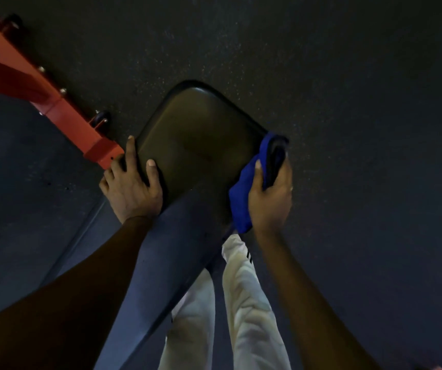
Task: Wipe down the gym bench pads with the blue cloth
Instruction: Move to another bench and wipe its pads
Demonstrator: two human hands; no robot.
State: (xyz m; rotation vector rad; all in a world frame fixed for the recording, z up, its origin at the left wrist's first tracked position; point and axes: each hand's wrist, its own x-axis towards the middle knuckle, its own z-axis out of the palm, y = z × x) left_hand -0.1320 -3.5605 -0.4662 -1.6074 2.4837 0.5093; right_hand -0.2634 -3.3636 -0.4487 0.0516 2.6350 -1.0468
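Beside a red bench frame (pixel 54 108), a person's left hand (pixel 131 188) clasps the left edge of the black bench pad (pixel 201 140); the right hand (pixel 270 198) grips the blue cloth (pixel 241 201), wrapped over the pad's right edge.

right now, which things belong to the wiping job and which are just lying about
In the job: blue cloth, bench pad, right hand gripping the cloth at the pad's edge, left hand holding the opposite edge.
Just there: red frame, small wheel, dark floor.
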